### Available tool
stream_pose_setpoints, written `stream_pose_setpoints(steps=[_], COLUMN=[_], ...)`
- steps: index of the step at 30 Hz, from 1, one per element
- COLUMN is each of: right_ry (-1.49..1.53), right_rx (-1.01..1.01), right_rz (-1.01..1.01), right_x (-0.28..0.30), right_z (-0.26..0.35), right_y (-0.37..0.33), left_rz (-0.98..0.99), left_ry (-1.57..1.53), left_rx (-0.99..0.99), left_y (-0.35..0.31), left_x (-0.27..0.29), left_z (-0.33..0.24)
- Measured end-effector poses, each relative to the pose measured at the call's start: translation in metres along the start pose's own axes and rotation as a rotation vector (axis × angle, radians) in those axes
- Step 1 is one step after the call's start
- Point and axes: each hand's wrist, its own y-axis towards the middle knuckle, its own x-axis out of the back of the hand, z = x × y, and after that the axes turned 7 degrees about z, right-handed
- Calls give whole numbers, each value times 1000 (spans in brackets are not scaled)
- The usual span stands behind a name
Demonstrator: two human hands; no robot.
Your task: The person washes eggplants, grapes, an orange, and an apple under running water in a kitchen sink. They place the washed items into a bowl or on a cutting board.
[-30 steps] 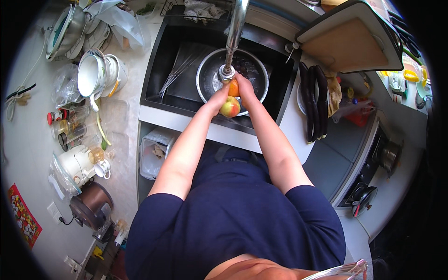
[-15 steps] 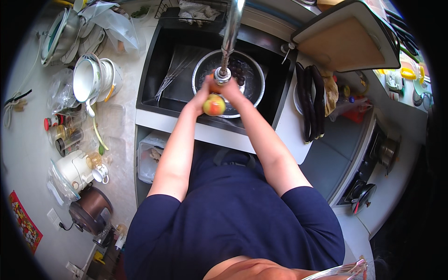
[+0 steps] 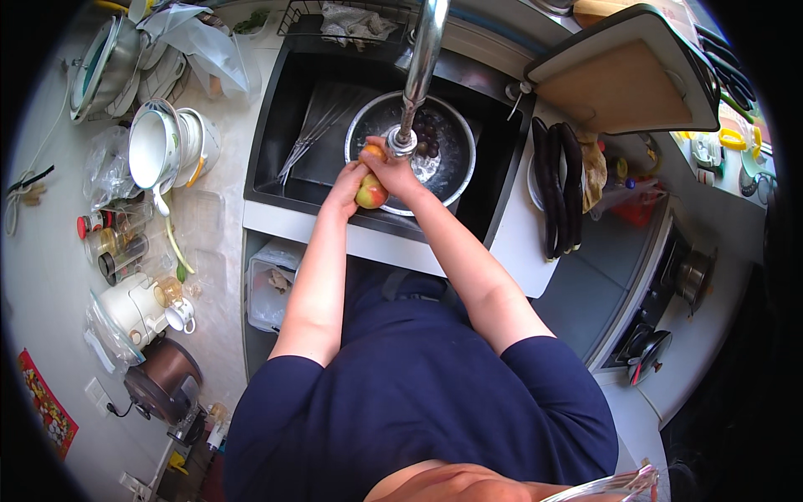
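Observation:
Over the near left rim of a metal bowl (image 3: 471,159), my hands are together and closed around round fruit. My left hand (image 3: 343,191) grips a red-and-yellow apple (image 3: 371,194) from its left side. The fingers of my right hand (image 3: 396,176) curl over a second, orange-red fruit (image 3: 373,152) just beyond it, partly covered, so its kind is unclear. A chrome faucet (image 3: 425,58) reaches down with its spout beside my right hand. Dark grapes (image 3: 428,144) lie in the bowl, which stands in a black sink (image 3: 293,92).
Thin metal skewers (image 3: 305,142) lie in the sink's left part. Long dark eggplants (image 3: 556,188) rest on the right counter, below an upright cutting board (image 3: 619,84). Bowls (image 3: 155,146), jars and a brown cooker (image 3: 166,378) crowd the left counter. A stove (image 3: 652,309) is far right.
Both hands have shifted slightly left, from directly under the spout to beside it. The apple moved left with them and sits deeper between the hands. More of the grapes shows.

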Motion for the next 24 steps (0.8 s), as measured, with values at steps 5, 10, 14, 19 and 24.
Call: stream_pose_setpoints(steps=[5,10,14,19,24], right_ry=[-29,-179,72,-49,-274], right_rx=[-56,-182,-487,-178,49], right_rz=[-67,-111,22,-154,82], right_x=[32,61,61,50,46], right_z=[-3,-14,14,-23,36], right_y=[9,19,16,15,-30], left_rz=[-68,-3,12,107,-16], left_ry=[177,103,42,-185,-538], left_rx=[-33,121,120,22,-92], left_y=[20,28,24,31,53], left_x=[-21,-45,-49,-54,-47], left_z=[10,16,20,12,19])
